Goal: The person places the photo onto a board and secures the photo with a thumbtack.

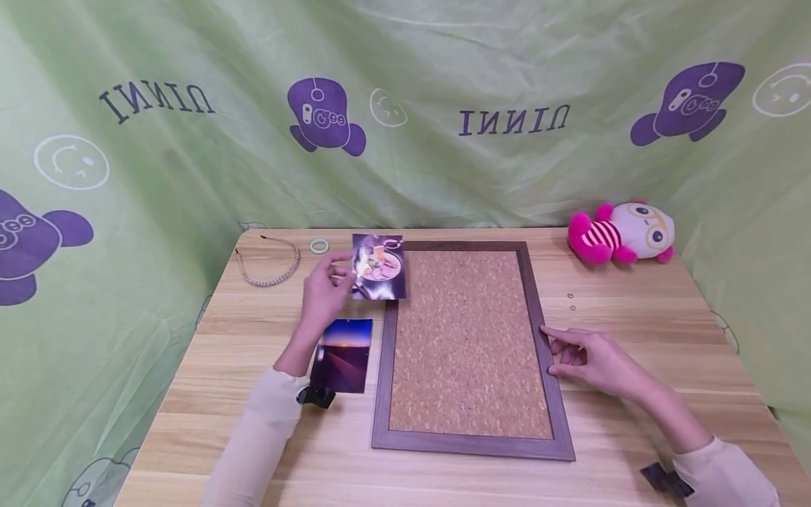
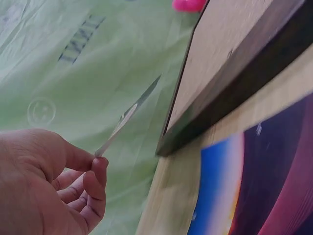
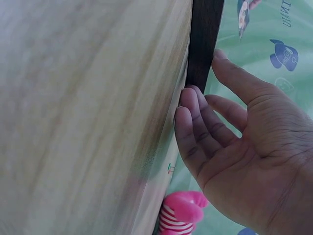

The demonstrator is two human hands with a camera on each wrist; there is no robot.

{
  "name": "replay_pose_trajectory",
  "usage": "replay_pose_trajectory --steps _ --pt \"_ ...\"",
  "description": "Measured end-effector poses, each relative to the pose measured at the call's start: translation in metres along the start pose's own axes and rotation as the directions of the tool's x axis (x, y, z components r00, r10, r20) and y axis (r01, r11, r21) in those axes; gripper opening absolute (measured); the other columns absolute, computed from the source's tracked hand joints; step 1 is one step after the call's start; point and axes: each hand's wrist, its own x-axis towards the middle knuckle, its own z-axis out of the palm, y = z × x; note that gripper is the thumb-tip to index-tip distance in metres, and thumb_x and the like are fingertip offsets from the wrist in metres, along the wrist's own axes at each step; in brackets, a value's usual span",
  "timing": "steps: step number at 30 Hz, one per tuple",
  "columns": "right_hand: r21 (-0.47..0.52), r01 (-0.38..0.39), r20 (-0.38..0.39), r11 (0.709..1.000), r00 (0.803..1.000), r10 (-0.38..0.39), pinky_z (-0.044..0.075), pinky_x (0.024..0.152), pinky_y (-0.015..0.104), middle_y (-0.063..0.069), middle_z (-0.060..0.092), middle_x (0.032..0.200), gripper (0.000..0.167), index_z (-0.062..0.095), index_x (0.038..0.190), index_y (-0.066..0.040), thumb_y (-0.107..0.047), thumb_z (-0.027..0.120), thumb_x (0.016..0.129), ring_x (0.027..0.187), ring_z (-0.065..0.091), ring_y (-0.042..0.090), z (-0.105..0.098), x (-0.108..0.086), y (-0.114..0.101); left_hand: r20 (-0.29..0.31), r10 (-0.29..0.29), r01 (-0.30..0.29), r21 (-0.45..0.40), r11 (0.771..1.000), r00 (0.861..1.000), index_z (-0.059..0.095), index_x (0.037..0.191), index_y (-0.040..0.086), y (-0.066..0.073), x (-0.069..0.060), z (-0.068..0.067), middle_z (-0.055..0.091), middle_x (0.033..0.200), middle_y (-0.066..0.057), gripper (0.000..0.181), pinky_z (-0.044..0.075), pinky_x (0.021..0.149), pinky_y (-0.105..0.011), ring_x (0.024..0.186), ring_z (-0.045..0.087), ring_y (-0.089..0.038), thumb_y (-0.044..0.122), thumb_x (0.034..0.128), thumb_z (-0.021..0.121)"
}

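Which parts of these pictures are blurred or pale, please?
Head view: the frame looks paler along its lower rail than its top one; left wrist view: the green backdrop looks soft; right wrist view: the tabletop is blurred, while the right hand shows skin creases.

Light wood-grain table (image 1: 671, 331). Framed cork board (image 1: 469, 345) flat near middle; sunset print (image 1: 345, 362) just left of it. Far left: beaded headband (image 1: 272, 284), mint-green ring (image 1: 319, 252) beside it. Far right: pink-and-white plush toy (image 1: 624, 236), two tiny rings (image 1: 570, 296) nearer.
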Motion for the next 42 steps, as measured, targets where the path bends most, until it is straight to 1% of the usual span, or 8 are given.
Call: replay_pose_trajectory --steps 4,8,15,18,21,23,32,42 --pt "0.002 0.007 -0.003 1.0 1.0 -0.007 0.061 0.064 0.023 -0.004 0.075 0.099 0.071 0.068 0.142 0.011 -0.009 0.098 0.081 0.077 0.062 -0.003 0.0 0.0 0.0 0.075 0.036 -0.033 -0.032 0.999 0.997 0.069 0.141 0.002 0.005 -0.005 0.016 0.08 0.106 -0.023 0.041 0.058 0.06 -0.02 0.08 0.076 -0.025 -0.004 0.1012 0.074" --pt "0.003 0.007 -0.004 1.0 1.0 -0.007 0.061 0.064 0.023 -0.005 0.074 0.098 0.071 0.068 0.142 0.011 -0.009 0.098 0.081 0.077 0.062 -0.004 0.001 0.0 0.001 0.133 0.059 -0.05 -0.07 0.996 0.989 0.069 0.14 0.0 0.008 -0.008 0.033 0.08 0.103 -0.023 0.041 0.061 0.06 -0.023 0.074 0.076 -0.021 -0.005 0.1002 0.075" --pt "-0.006 0.015 -0.008 1.0 1.0 -0.015 0.061 0.065 0.023 -0.006 0.074 0.099 0.071 0.068 0.142 0.01 -0.01 0.098 0.081 0.077 0.062 -0.004 0.001 0.0 0.002 0.213 0.041 -0.018 -0.109 0.994 0.976 0.068 0.138 0.001 0.012 -0.011 0.058 0.08 0.101 -0.02 0.038 0.067 0.061 -0.041 0.067 0.071 -0.013 -0.006 0.1007 0.074" --pt "-0.005 0.009 -0.006 1.0 1.0 -0.009 0.061 0.065 0.023 -0.006 0.074 0.099 0.072 0.068 0.143 0.011 -0.01 0.098 0.081 0.077 0.062 -0.003 0.0 -0.001 0.002 0.243 0.036 -0.009 -0.11 0.994 0.969 0.067 0.137 -0.001 0.015 -0.012 0.071 0.08 0.1 -0.02 0.037 0.066 0.06 -0.036 0.066 0.069 -0.012 -0.007 0.1007 0.074" --pt "-0.004 0.004 -0.007 1.0 1.0 -0.004 0.061 0.065 0.023 -0.006 0.073 0.099 0.072 0.068 0.143 0.011 -0.01 0.098 0.081 0.077 0.062 -0.003 0.0 -0.001 0.002 0.274 0.034 -0.003 -0.112 0.994 0.961 0.067 0.137 -0.002 0.015 -0.014 0.085 0.08 0.099 -0.019 0.037 0.062 0.055 -0.029 0.064 0.069 -0.013 -0.007 0.101 0.074" --pt "-0.004 0.003 -0.007 1.0 1.0 -0.003 0.061 0.064 0.023 -0.005 0.073 0.099 0.072 0.068 0.143 0.011 -0.01 0.098 0.081 0.077 0.062 -0.003 0.0 -0.001 0.002 0.293 0.029 0.007 -0.119 0.993 0.956 0.066 0.136 -0.003 0.015 -0.014 0.092 0.08 0.1 -0.02 0.036 0.061 0.054 -0.028 0.064 0.069 -0.013 -0.008 0.1011 0.073" --pt "0.005 0.005 -0.004 1.0 1.0 -0.005 0.061 0.064 0.023 -0.004 0.074 0.098 0.072 0.067 0.142 0.011 -0.009 0.098 0.081 0.076 0.062 -0.003 0.0 0.0 0.0 0.337 0.056 0.001 -0.166 0.986 0.94 0.065 0.134 -0.006 0.016 -0.015 0.111 0.081 0.097 -0.021 0.034 0.062 0.054 -0.028 0.062 0.071 -0.013 -0.009 0.101 0.073" --pt "-0.001 0.009 -0.002 1.0 1.0 -0.009 0.06 0.064 0.022 -0.005 0.074 0.099 0.072 0.067 0.143 0.011 -0.01 0.098 0.081 0.076 0.062 -0.003 0.0 0.0 0.001 0.37 0.033 0.026 -0.153 0.988 0.929 0.063 0.136 -0.006 0.014 -0.013 0.12 0.081 0.099 -0.022 0.035 0.063 0.055 -0.028 0.063 0.072 -0.013 -0.008 0.1025 0.071"
